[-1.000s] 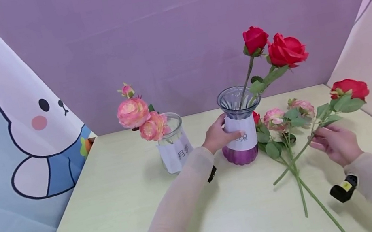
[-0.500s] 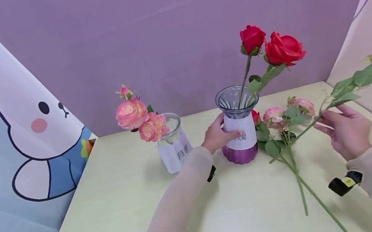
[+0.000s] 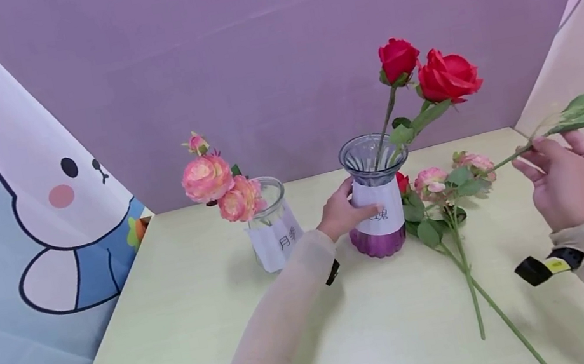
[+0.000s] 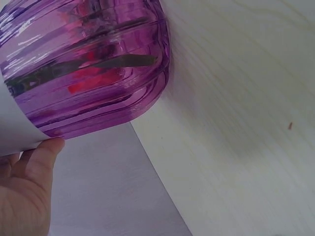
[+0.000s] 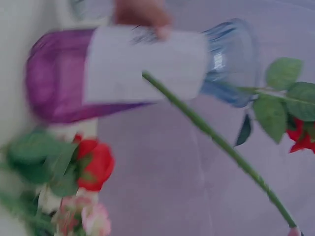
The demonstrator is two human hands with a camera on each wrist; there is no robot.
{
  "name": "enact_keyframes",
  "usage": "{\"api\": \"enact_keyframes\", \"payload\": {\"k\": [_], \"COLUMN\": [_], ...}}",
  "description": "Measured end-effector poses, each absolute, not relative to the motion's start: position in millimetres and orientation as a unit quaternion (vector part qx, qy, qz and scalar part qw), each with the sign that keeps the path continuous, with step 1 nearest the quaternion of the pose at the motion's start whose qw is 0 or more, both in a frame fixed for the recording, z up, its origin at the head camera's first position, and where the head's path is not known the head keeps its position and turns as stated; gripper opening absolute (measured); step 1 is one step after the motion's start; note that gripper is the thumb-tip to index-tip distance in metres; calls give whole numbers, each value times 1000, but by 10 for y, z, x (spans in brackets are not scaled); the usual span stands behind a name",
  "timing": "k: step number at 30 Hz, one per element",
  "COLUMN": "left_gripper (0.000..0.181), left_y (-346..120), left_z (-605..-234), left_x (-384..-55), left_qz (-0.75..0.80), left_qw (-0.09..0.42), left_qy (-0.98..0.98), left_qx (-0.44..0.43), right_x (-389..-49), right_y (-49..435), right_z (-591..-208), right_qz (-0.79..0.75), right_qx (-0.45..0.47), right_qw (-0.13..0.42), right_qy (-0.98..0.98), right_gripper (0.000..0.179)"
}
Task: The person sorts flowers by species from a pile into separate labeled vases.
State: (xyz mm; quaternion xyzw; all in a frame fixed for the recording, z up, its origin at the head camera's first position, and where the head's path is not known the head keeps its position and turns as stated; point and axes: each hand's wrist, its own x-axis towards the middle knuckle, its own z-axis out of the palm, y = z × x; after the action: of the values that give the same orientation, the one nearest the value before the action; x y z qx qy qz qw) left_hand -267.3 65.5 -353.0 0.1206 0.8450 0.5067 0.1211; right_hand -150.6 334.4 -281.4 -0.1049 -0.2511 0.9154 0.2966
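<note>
My left hand (image 3: 346, 215) grips a glass vase (image 3: 380, 244) with a bluish flared rim, a purple base and a white paper label. Two red roses (image 3: 448, 77) stand in this vase, leaning right. In the left wrist view, dark stems show through the purple glass (image 4: 142, 96). My right hand (image 3: 576, 179) pinches a leafy rose stem (image 3: 516, 155), raised above the table at the right. Its bloom lies beyond the head view's right edge. The right wrist view shows the bare lower stem (image 5: 211, 132) slanting across in front of the labelled vase.
Left of the vase stands a clear glass jar (image 3: 272, 237) with a paper label, holding pink flowers (image 3: 207, 179). To the right, loose pink flowers (image 3: 431, 181) and a red rose (image 3: 402, 183) lie on the table (image 3: 177, 330), their stems crossing. A purple wall (image 3: 250, 73) closes the back.
My right hand has moved right and up, drawing the red rose off the loose flowers until its bloom left the head view. My left hand has stayed on the vase.
</note>
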Motion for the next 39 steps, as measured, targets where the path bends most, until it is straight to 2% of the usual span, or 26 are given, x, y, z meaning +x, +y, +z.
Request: {"api": "enact_keyframes", "payload": {"k": [4, 15, 26, 39], "left_gripper": [87, 87, 86, 85], "left_y": [666, 657, 650, 657], "left_z": [-3519, -3521, -3508, -3508], "left_x": [-2667, -2666, -2650, -2648], "left_qz": [509, 508, 504, 505], "left_qw": [126, 125, 120, 120], "left_qy": [843, 844, 847, 848], "left_qx": [121, 121, 116, 111], "right_x": [-1513, -1502, -1614, -1720], "right_y": [3379, 3388, 3238, 2819], "right_z": [-2701, -2466, -2229, -2230], "right_qz": [918, 924, 919, 904], "right_qx": [-112, -87, -85, -67], "right_qw": [313, 327, 342, 365], "right_qy": [-216, -180, -175, -212], "right_gripper": [20, 13, 19, 21]}}
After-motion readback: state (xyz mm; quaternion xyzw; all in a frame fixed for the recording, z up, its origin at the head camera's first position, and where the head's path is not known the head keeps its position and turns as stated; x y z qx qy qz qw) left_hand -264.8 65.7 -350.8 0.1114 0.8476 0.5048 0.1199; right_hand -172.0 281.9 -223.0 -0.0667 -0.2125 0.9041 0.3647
